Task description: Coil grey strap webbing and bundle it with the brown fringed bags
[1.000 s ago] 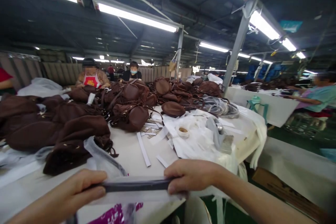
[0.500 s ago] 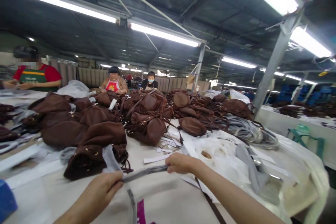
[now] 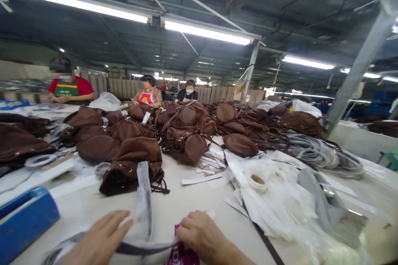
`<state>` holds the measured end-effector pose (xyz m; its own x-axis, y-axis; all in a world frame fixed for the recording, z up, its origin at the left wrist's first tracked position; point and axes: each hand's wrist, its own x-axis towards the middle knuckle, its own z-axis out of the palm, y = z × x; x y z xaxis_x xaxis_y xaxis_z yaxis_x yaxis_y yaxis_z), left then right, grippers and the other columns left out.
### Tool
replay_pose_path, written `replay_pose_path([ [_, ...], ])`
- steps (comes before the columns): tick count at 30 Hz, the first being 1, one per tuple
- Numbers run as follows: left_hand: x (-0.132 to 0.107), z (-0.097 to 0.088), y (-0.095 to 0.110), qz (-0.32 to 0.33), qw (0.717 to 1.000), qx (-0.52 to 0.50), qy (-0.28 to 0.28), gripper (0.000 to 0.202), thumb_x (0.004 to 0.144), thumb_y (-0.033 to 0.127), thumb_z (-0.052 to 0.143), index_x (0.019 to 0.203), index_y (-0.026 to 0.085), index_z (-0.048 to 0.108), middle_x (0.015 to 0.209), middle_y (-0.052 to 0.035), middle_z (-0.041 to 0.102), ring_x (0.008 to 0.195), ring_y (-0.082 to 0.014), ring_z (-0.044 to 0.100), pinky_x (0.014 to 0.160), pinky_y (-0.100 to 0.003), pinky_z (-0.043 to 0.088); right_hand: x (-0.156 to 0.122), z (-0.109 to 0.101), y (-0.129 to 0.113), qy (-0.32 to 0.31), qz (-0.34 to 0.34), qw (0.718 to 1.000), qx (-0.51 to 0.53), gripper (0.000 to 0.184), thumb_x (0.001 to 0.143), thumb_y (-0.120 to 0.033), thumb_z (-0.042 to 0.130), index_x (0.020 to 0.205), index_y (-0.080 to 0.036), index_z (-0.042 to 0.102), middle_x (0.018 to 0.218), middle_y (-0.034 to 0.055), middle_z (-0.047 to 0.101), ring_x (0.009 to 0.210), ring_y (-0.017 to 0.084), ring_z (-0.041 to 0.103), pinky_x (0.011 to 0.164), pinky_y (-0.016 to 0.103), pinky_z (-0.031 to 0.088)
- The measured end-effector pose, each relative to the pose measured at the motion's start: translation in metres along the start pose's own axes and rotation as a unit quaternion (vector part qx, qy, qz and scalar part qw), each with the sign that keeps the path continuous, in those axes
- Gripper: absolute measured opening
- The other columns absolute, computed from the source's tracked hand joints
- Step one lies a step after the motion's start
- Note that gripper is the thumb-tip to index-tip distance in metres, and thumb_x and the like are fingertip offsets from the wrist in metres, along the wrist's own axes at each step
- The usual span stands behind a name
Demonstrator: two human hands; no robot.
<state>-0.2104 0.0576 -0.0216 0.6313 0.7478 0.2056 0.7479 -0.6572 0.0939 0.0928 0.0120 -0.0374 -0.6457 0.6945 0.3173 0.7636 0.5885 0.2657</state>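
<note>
My left hand [image 3: 99, 238] lies flat with its fingers stretched out on a clear plastic bag [image 3: 143, 198] at the near edge of the white table [image 3: 186, 203]. My right hand [image 3: 202, 236] is curled, its fingers pressed down on the bag's dark strip [image 3: 137, 248] and a magenta printed patch [image 3: 182, 252]. The bag's loose clear end stands up between my hands, just before a brown suede bag [image 3: 130, 163].
Heaps of brown bags [image 3: 186, 132] fill the table's middle and far side. White paper strips [image 3: 200, 180], a tape roll [image 3: 257, 181], plastic sheets and grey straps [image 3: 326, 157] lie to the right. A blue container [image 3: 25, 219] sits at near left. Three people work across the table.
Both hands have come down from holding the bag's strip taut in the air to pressing it on the table. The left hand has spread flat. My view has turned left.
</note>
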Motion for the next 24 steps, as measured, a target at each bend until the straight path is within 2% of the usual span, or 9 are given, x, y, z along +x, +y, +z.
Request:
replay_pose_path([
  [2, 0.021, 0.007, 0.063, 0.059, 0.997, -0.017, -0.039, 0.066, 0.066, 0.002, 0.050, 0.127, 0.026, 0.057, 0.133, -0.0070, 0.056, 0.120, -0.0268, 0.050, 0.103, -0.038, 0.041, -0.002, 0.004, 0.004, 0.030, -0.012, 0.999, 0.003, 0.022, 0.080, -0.030, 0.072, 0.072, -0.021, 0.053, 0.070, -0.0042, 0.062, 0.062, 0.016, 0.056, 0.051, 0.029, 0.035],
  [5, 0.052, 0.014, 0.131, -0.002, 0.994, -0.021, -0.107, 0.038, 0.073, 0.005, 0.053, 0.106, 0.018, 0.066, 0.109, -0.0107, 0.067, 0.100, -0.0290, 0.060, 0.088, -0.042, 0.050, -0.005, 0.007, 0.010, 0.075, -0.019, 0.997, 0.014, 0.025, 0.089, -0.028, 0.061, 0.067, -0.020, 0.052, 0.064, -0.0036, 0.060, 0.058, 0.014, 0.053, 0.057, 0.027, 0.043],
  [8, 0.070, 0.023, 0.151, -0.017, 0.993, -0.002, -0.118, 0.036, 0.082, -0.002, 0.039, 0.097, 0.016, 0.066, 0.100, -0.0103, 0.067, 0.094, -0.0270, 0.061, 0.084, -0.043, 0.050, -0.018, 0.006, 0.013, 0.160, 0.011, 0.987, 0.032, 0.029, 0.098, -0.020, 0.040, 0.076, -0.019, 0.059, 0.078, 0.0013, 0.067, 0.076, 0.016, 0.062, 0.087, 0.034, 0.048],
  [11, 0.072, 0.030, 0.145, 0.005, 0.995, 0.005, -0.100, 0.034, 0.083, -0.004, 0.039, 0.097, 0.015, 0.064, 0.101, -0.0103, 0.065, 0.095, -0.0263, 0.060, 0.083, -0.042, 0.050, -0.048, -0.002, 0.013, 0.200, 0.158, 0.963, 0.091, 0.032, 0.100, -0.024, 0.030, 0.103, -0.019, 0.062, 0.109, 0.0124, 0.067, 0.102, 0.025, 0.061, 0.092, 0.043, 0.047],
  [13, 0.069, 0.034, 0.141, 0.023, 0.996, 0.000, -0.086, 0.028, 0.083, -0.003, 0.044, 0.094, 0.015, 0.063, 0.099, -0.0094, 0.065, 0.093, -0.0260, 0.059, 0.081, -0.041, 0.051, -0.067, -0.010, 0.011, 0.122, 0.332, 0.906, 0.231, 0.037, 0.099, -0.034, 0.029, 0.094, -0.018, 0.063, 0.094, 0.0136, 0.069, 0.084, 0.024, 0.066, 0.074, 0.037, 0.053],
  [16, 0.063, 0.042, 0.143, 0.063, 0.997, -0.001, -0.049, 0.021, 0.083, 0.000, 0.049, 0.089, 0.015, 0.061, 0.094, -0.0080, 0.064, 0.089, -0.0241, 0.059, 0.078, -0.036, 0.051, -0.077, -0.020, 0.007, -0.047, 0.513, 0.716, 0.470, 0.046, 0.096, -0.049, 0.025, 0.082, -0.018, 0.056, 0.066, 0.0070, 0.065, 0.048, 0.016, 0.060, 0.042, 0.026, 0.044],
  [17, 0.062, 0.045, 0.146, 0.082, 0.996, 0.004, -0.037, 0.018, 0.083, 0.001, 0.051, 0.088, 0.015, 0.061, 0.092, -0.0080, 0.064, 0.087, -0.0237, 0.059, 0.077, -0.035, 0.051, -0.074, -0.022, 0.006, -0.079, 0.533, 0.678, 0.500, 0.048, 0.096, -0.050, 0.022, 0.082, -0.017, 0.054, 0.065, 0.0060, 0.065, 0.043, 0.015, 0.057, 0.037, 0.024, 0.039],
  [19, 0.062, 0.050, 0.152, 0.125, 0.992, 0.016, -0.028, 0.012, 0.084, 0.005, 0.053, 0.086, 0.015, 0.060, 0.089, -0.0083, 0.064, 0.084, -0.0239, 0.060, 0.072, -0.034, 0.052, -0.063, -0.024, 0.009, -0.094, 0.535, 0.692, 0.475, 0.041, 0.095, -0.044, 0.024, 0.079, -0.018, 0.051, 0.062, 0.0040, 0.063, 0.040, 0.014, 0.054, 0.034, 0.022, 0.035],
  [24, 0.070, 0.047, 0.159, 0.180, 0.980, 0.008, -0.078, 0.005, 0.084, 0.012, 0.057, 0.086, 0.016, 0.058, 0.090, -0.0079, 0.064, 0.082, -0.0231, 0.061, 0.069, -0.031, 0.051, -0.041, -0.029, 0.026, -0.058, 0.461, 0.821, 0.332, 0.017, 0.079, -0.013, 0.048, 0.063, -0.019, 0.048, 0.065, 0.0015, 0.059, 0.068, 0.017, 0.058, 0.063, 0.026, 0.041],
])
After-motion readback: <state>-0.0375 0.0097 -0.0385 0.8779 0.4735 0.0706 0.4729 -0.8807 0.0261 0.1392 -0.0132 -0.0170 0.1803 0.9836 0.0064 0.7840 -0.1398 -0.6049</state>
